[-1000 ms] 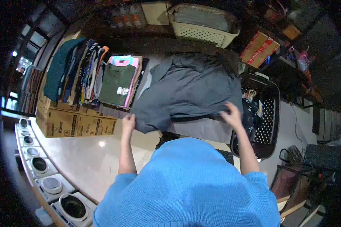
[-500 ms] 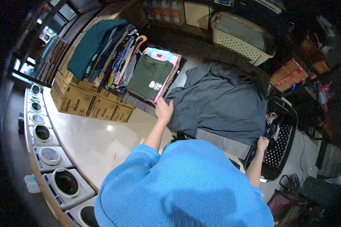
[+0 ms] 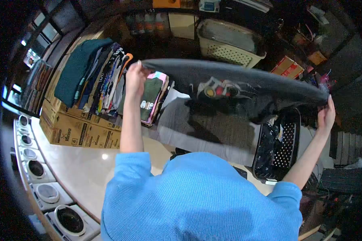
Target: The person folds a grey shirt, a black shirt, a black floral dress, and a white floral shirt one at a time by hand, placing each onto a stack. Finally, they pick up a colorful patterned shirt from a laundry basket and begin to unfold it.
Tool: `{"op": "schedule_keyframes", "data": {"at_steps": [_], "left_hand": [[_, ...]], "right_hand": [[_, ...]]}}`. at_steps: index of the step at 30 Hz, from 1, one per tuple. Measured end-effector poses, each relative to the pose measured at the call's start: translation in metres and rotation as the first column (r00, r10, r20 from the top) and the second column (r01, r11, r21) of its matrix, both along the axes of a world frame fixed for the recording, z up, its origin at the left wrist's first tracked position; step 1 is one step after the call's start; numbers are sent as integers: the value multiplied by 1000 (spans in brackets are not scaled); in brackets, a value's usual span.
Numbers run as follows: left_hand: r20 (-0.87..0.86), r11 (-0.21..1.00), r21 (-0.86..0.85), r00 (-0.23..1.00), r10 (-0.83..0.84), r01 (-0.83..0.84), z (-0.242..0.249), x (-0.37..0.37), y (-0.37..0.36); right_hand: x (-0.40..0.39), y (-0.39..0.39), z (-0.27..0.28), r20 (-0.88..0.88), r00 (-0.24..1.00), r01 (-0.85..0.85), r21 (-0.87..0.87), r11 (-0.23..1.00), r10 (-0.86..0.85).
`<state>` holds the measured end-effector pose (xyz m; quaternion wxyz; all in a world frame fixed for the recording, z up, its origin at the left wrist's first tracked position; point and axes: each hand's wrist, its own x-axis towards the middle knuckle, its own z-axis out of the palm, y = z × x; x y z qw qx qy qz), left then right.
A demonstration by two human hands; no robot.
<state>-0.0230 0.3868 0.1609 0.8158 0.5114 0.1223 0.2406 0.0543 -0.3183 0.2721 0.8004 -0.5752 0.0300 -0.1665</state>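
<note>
A dark grey garment is stretched wide above the table, its upper edge bowed in a long arc and a blurred print with white, red and yellow patches on the side facing the person; whether its lower part touches the table is unclear. The left hand, raised above the table's left end, has its fingers closed on one end of the cloth; the right hand, out beyond the table's right end, pinches the other. Half a second ago the garment lay spread on the table, print unseen, both hands lower at the table's near edge.
</note>
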Motion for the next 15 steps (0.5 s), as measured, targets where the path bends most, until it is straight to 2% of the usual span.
{"op": "schedule_keyframes", "data": {"at_steps": [1, 3, 4, 5, 7, 8, 9, 10, 11, 12, 14, 15], "left_hand": [[25, 1000, -11, 1000, -13, 14, 27, 6, -8], [110, 993, -74, 990, -87, 95, 47, 30, 23], [129, 986, -158, 991, -22, 43, 83, 24, 7], [224, 993, -99, 974, -39, 63, 84, 28, 27], [315, 985, -7, 936, -159, 170, 138, -5, -19], [152, 936, 189, 933, -327, 298, 137, -10, -12], [5, 960, 207, 981, -194, 189, 137, -19, -31], [-105, 903, 361, 972, -208, 232, 126, -18, -23], [-217, 819, 498, 955, -201, 285, 113, -18, -10], [-193, 832, 514, 973, -124, 208, 115, -19, -1], [-79, 929, 353, 993, -88, 111, 117, -22, 9], [10, 964, 252, 996, -89, 84, 133, -26, 2]], "right_hand": [[5, 8, 12, -4, 1000, 19, -40, 999, -19], [4, 28, 48, -5, 998, 57, -118, 991, -58], [2, 31, 62, -2, 998, 56, -59, 997, -56], [-1, 21, 71, 32, 995, -93, -16, 996, 93], [-21, 42, 89, 87, 994, -72, -9, 997, 73], [-34, 64, 90, 96, 992, -58, -207, 977, 79], [-45, 79, 89, 104, 991, -40, -397, 917, 89], [-43, 65, 79, 75, 986, -97, -466, 880, 148], [-43, 54, 78, 68, 989, -88, -427, 900, 129], [-46, 49, 79, 54, 993, -79, -387, 919, 108], [-53, 46, 84, 10, 999, -34, -309, 950, 39], [-56, 53, 88, 51, 998, -15, -274, 962, 30]]}}
